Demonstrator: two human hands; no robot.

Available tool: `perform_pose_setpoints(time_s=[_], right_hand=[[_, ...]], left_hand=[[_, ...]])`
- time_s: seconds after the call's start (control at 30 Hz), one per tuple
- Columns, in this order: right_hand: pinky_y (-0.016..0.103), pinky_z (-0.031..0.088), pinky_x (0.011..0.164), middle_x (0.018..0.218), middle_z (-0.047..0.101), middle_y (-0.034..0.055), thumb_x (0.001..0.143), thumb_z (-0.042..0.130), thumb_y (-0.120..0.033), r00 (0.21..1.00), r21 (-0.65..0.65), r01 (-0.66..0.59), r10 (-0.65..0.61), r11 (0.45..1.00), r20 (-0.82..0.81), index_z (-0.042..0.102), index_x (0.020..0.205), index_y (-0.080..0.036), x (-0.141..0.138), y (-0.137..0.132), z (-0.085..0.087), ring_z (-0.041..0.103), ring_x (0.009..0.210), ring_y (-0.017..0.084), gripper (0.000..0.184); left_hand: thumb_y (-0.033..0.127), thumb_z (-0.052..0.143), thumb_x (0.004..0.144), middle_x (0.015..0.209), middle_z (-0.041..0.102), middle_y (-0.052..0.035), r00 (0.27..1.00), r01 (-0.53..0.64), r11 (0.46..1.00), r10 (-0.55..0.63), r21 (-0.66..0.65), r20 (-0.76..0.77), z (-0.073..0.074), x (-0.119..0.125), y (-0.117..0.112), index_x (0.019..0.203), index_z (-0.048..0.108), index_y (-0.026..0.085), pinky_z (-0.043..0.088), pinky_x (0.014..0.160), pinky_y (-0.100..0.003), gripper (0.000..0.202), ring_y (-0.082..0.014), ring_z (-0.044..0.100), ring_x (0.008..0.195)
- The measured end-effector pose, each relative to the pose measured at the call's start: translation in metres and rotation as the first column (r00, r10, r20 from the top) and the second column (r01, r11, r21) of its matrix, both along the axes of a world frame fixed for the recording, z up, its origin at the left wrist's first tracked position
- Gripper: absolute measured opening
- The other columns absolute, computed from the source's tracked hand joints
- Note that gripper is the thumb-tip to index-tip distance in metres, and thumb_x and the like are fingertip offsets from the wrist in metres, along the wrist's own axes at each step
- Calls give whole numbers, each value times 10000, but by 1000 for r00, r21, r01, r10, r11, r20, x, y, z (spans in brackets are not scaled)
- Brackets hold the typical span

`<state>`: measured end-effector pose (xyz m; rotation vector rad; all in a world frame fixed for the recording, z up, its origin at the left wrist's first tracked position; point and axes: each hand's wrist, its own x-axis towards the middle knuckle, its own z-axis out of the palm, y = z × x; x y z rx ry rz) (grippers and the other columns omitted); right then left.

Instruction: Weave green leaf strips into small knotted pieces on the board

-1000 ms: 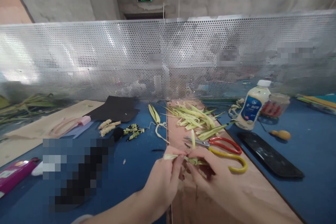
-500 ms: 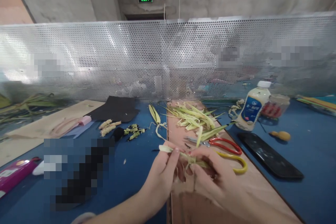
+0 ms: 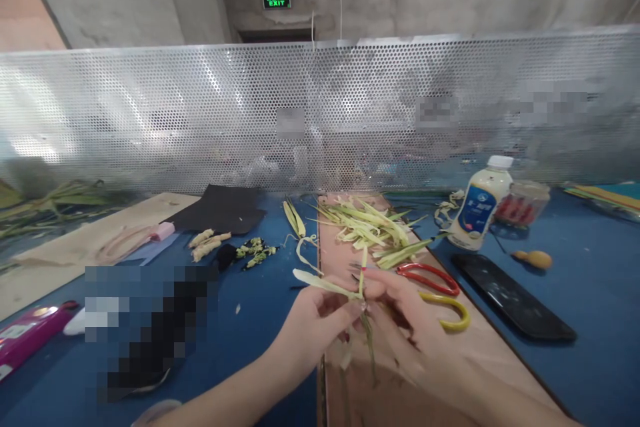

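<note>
Pinched between the fingertips of both hands are pale green leaf strips [image 3: 327, 284], crossing one another. My left hand [image 3: 317, 317] is closed on them; one broad strip sticks out past it to the upper left. My right hand [image 3: 407, 313] is closed on the same strips from the other side, close against the left fingertips. One strip stands upright above the pinch, and thin ends hang below it. Just behind the hands lie scissors with one red handle and one yellow handle [image 3: 453, 319]. A heap of loose leaf strips [image 3: 370, 223] lies on the brown board [image 3: 495, 363] beyond.
To the right are a black phone [image 3: 513, 295], a white-capped bottle [image 3: 480, 203], a clear tub [image 3: 523, 203] and a small gourd [image 3: 537, 259]. Left lie black sheet [image 3: 217, 208], several twisted husk pieces [image 3: 210, 243] and a magenta object [image 3: 33, 330]. A perforated metal screen [image 3: 200, 113] stands behind.
The strips have been turned between my fingers: one now stands upright and the broad one reaches further left. Thin ends now hang lower beneath my hands, which have drawn together.
</note>
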<state>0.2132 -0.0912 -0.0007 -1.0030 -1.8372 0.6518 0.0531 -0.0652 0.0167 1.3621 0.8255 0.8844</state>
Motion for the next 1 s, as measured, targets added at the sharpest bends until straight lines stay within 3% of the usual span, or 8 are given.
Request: perform_pose_setpoints(time_s=[0.23,0.47,0.6,0.77,0.83,1.0], right_hand=[[236,441,523,836,504,19,872,394,-204,999,9,32,-32,999,-39,291,1205,-283,-1,4,-4,524,668,148,357],[232,446,583,801,502,2,875,390,-176,997,64,36,-31,997,-74,305,1169,-278,-3,3,1,520,662,133,323],[223,450,565,823,523,6,874,384,-170,996,110,70,-64,991,-58,313,1158,-282,-1,3,2,537,685,137,313],[261,427,819,946,540,23,859,419,-171,983,208,169,-179,963,29,367,1156,-277,3,5,1,524,916,158,319],[288,372,911,1057,535,23,859,419,-166,981,234,125,-156,964,120,395,1148,-291,4,6,2,486,1025,165,317],[289,390,905,1131,550,16,845,457,-180,962,225,16,-76,974,261,392,1167,-305,3,9,5,496,1053,160,351]], left_hand=[[258,576,729,567,534,20,997,-26,992,35,124,-67,1,0,2,796,589,121,350,482,-176,153,-82,493,529],[243,570,709,573,534,21,993,-69,989,80,133,-81,1,-1,2,812,563,115,329,476,-182,165,-76,466,498],[253,554,720,572,519,18,992,-97,984,107,147,-65,1,-1,0,720,559,119,343,503,-185,134,-81,470,525],[272,563,718,669,538,0,990,-123,980,131,157,-48,-2,-1,2,735,586,118,368,526,-190,156,-82,480,553],[275,558,723,741,561,-16,988,-131,974,143,186,-52,-4,-1,3,804,600,126,389,541,-199,175,-92,496,578],[249,508,759,813,600,-38,966,-127,928,195,351,-168,-8,-2,2,841,622,149,423,616,-223,172,-132,532,685]])
